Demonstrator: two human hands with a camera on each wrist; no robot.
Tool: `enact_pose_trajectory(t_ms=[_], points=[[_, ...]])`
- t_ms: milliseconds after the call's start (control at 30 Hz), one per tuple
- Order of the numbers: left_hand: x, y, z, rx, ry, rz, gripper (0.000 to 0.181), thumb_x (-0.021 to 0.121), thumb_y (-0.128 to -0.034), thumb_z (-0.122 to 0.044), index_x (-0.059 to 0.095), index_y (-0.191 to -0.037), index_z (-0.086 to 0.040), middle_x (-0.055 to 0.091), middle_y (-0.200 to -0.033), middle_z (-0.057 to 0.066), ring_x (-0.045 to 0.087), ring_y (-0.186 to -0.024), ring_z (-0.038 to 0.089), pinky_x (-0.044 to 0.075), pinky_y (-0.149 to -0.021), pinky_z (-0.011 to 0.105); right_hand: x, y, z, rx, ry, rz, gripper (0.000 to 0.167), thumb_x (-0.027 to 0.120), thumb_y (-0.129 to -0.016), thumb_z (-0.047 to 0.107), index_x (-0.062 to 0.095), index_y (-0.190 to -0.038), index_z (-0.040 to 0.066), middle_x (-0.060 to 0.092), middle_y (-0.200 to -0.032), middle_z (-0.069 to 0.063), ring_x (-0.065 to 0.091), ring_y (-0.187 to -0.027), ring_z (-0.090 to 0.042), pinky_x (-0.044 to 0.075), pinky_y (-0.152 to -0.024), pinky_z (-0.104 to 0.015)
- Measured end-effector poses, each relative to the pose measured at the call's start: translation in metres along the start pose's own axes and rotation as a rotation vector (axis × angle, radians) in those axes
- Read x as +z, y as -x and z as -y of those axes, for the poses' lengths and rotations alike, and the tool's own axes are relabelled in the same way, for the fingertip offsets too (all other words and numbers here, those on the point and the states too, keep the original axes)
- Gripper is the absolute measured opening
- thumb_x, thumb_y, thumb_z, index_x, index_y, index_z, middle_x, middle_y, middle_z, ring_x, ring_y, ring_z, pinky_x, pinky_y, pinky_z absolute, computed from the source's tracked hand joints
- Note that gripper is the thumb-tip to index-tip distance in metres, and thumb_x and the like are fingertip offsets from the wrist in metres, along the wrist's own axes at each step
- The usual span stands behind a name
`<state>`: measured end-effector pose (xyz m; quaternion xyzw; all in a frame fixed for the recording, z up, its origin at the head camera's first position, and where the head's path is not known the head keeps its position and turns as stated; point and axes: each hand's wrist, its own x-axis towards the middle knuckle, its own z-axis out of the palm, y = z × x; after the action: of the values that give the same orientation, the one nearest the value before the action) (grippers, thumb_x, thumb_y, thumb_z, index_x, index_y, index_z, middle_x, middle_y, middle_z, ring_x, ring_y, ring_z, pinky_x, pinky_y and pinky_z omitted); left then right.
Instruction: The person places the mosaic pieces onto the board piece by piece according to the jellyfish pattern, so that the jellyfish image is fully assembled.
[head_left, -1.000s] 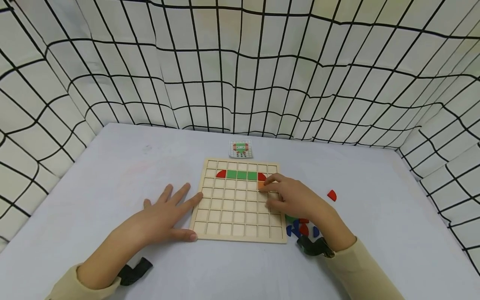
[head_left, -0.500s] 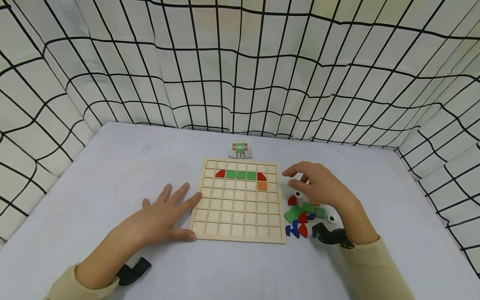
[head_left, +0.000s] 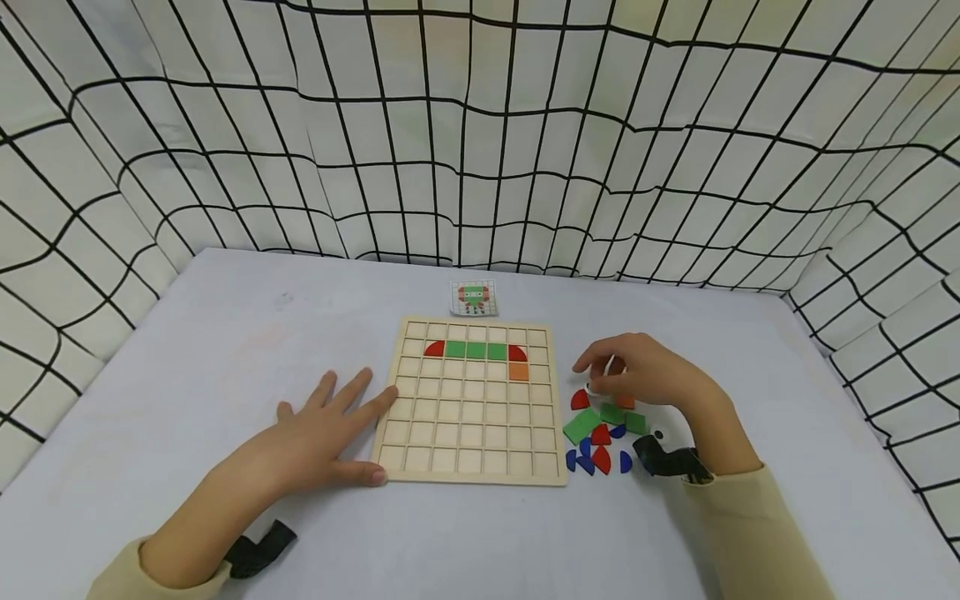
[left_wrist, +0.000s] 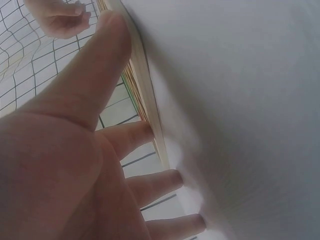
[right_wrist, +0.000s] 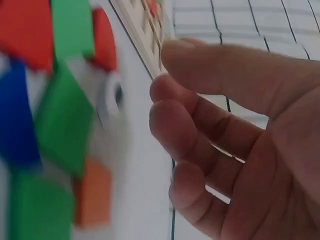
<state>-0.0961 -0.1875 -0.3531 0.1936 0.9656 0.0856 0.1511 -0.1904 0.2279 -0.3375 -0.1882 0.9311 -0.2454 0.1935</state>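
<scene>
The wooden grid board [head_left: 471,481] holds a row of red, three green and red pieces, with an orange square [head_left: 518,371] below the right red one. Spread over the cloth, my left hand [head_left: 318,437] touches the board's left edge with thumb and a fingertip; its fingers [left_wrist: 150,187] are straight in the left wrist view. My right hand [head_left: 652,367] hovers over the loose pieces right of the board, fingers loosely bent and holding nothing [right_wrist: 220,125]. Beneath it lie a red quarter piece [head_left: 580,399], an orange piece [right_wrist: 93,194] and a round white piece with a black dot [right_wrist: 111,95].
A small picture card [head_left: 473,297] lies behind the board. Green pieces [head_left: 582,427], red and blue pieces [head_left: 626,462] lie along the board's right side. Black-lined white netting [head_left: 495,142] stands behind the table and at both sides.
My right hand has left the orange square on the board and moved right, over the loose pieces, lowering its fingertips slightly. My left hand has stayed at the board's edge.
</scene>
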Motion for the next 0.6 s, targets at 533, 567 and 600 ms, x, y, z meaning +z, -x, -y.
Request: enact_pose_trajectory(t_ms=[533,567,600], points=[[0.001,0.002,0.001,0.003,0.01,-0.009,0.1,0.065,-0.0768,-0.073,0.032,-0.158,-0.025,0.021,-0.163,0.022,0.016,-0.143,0.061,0.023,-0.086,0.089,0.02,-0.009,0.01,-0.019,0.07,0.025,0.014,0.081,-0.084,0.016,0.071,-0.09,0.024,0.061,-0.083,0.003,0.055,-0.083,-0.019,0.05,-0.068,-0.032],[0.001,0.002,0.001,0.003,0.01,-0.01,0.1,0.065,-0.0768,-0.073,0.032,-0.158,-0.025,0.021,-0.163,0.021,0.016,-0.143,0.061,0.022,-0.086,0.089,0.02,-0.009,0.01,-0.03,0.065,0.026,0.015,0.081,-0.083,0.016,0.069,-0.088,0.023,0.061,-0.083,0.003,0.055,-0.082,-0.019,0.051,-0.068,-0.032],[0.001,0.002,0.001,0.002,0.01,-0.011,0.1,0.065,-0.0769,-0.073,0.032,-0.158,-0.025,0.021,-0.163,0.021,0.016,-0.143,0.061,0.022,-0.086,0.089,0.02,-0.009,0.01,-0.042,0.058,0.027,0.016,0.082,-0.083,0.017,0.068,-0.086,0.023,0.061,-0.082,0.003,0.056,-0.081,-0.019,0.051,-0.067,-0.032]])
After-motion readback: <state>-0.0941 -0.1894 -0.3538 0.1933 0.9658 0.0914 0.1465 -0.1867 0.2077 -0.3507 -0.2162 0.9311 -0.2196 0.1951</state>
